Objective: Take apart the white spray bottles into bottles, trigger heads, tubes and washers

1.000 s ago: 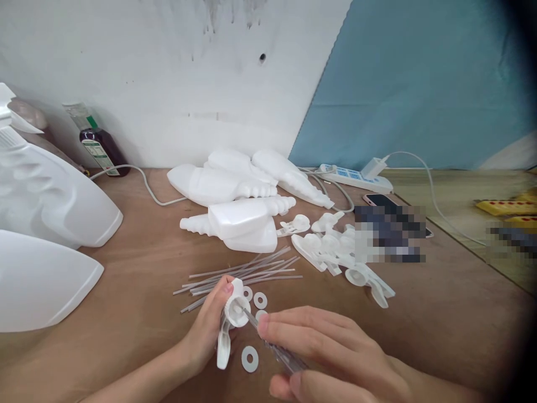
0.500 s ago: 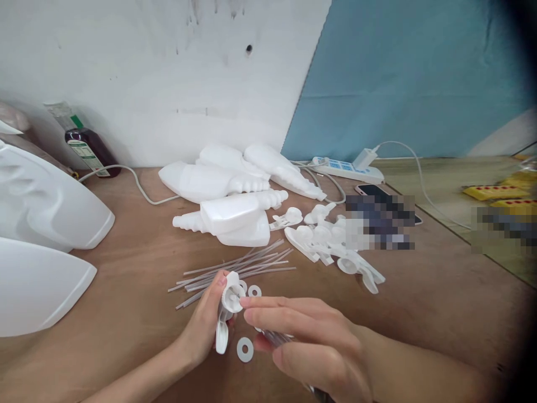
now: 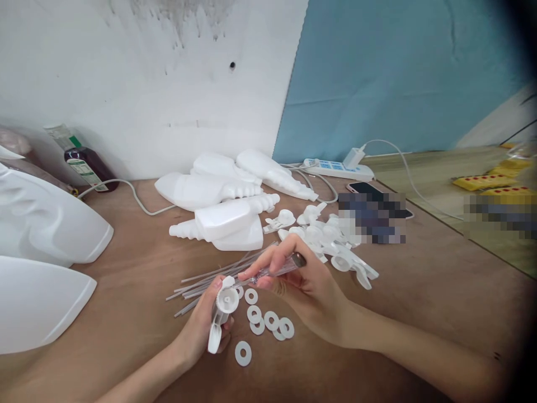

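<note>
My left hand (image 3: 204, 318) is closed around a white trigger sprayer head (image 3: 227, 302), its round collar facing me and its trigger hanging down. My right hand (image 3: 306, 285) grips a clear-handled tool (image 3: 285, 266) with a dark end cap, beside the top of the sprayer head. The tool's narrow end lies near the sprayer head; whether they touch I cannot tell. Several flat white washers (image 3: 243, 354) lie on the table below my hands. Behind my left hand is a bundle of thin clear tubes (image 3: 197, 285).
White plastic bottles (image 3: 226, 218) lie piled against the wall. More sprayer heads (image 3: 342, 262) are heaped at the right, near a phone (image 3: 377, 196) and a power strip (image 3: 338, 169). Larger white bottles (image 3: 50, 212) and a dark bottle (image 3: 90, 165) stand at the left.
My right hand has lifted and turned, swinging the tool so its capped end points up and right, uncovering several washers. My left hand still holds the sprayer head. The view has shifted slightly.
</note>
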`<act>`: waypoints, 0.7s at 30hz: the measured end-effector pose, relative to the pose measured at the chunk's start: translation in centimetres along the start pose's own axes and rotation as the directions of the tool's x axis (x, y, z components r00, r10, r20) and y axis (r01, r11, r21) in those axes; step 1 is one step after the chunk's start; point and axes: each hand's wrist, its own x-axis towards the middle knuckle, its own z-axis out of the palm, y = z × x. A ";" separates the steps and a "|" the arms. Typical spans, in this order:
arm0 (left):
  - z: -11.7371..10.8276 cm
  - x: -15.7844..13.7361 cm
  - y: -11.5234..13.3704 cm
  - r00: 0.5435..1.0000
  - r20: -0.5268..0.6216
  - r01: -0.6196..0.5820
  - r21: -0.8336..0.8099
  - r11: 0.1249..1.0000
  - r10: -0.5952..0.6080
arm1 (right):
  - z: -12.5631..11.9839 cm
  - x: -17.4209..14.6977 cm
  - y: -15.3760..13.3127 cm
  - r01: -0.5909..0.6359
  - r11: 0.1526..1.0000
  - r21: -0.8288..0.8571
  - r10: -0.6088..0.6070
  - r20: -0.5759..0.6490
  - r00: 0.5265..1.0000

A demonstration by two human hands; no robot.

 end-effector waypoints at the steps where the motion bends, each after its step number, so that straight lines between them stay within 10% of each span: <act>1: 0.1 0.0 0.1 1.000 -0.004 0.010 0.000 1.000 -0.010 | 0.0 0.1 -0.1 -0.018 1.000 0.020 0.018 0.001 1.000; 13: -0.1 -0.2 -0.2 0.987 0.108 -0.135 0.162 0.977 0.119 | -0.9 0.4 -1.8 -0.145 0.986 0.087 0.138 0.083 0.987; 21: -0.4 -0.1 -0.5 0.982 0.089 -0.184 0.287 0.940 0.165 | -0.8 -0.8 -2.6 0.221 0.914 -0.340 -0.106 0.326 0.939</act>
